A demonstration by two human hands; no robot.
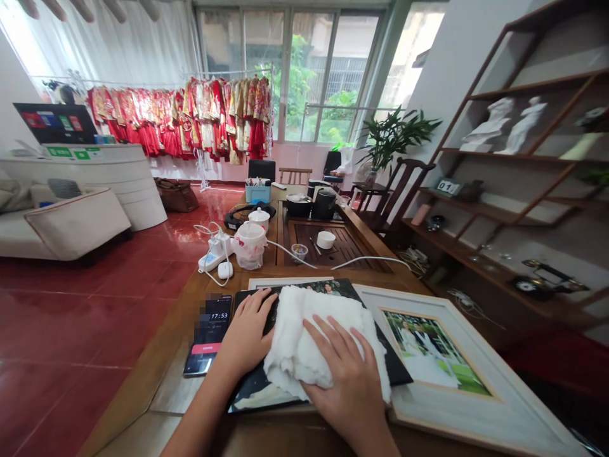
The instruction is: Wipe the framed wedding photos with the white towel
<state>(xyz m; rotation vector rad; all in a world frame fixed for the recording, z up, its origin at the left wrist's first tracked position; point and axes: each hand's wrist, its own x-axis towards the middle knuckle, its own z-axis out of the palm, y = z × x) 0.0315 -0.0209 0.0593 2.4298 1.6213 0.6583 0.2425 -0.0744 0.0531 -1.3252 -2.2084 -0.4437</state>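
Observation:
A folded white towel [304, 317] lies on a dark photo panel [257, 381] near the front of the wooden table. My right hand [345, 371] rests flat on the towel with its fingers spread. On the panel's left part lies my left hand [250, 327], fingers stretched out, its thumb close to the towel's left edge. The towel covers most of the panel's picture. To the right, partly beneath the panel, is a white-framed wedding photo [428, 349]. A phone with a lit screen [209, 336] lies left of my left hand.
A power strip [216, 251], a bagged cup [250, 244] and a lidded white cup [259, 218] stand beyond the panel. A white cable [352, 259] crosses the tea tray [304, 228], which holds a small white bowl [326, 240]. Shelves [523, 152] rise at the right.

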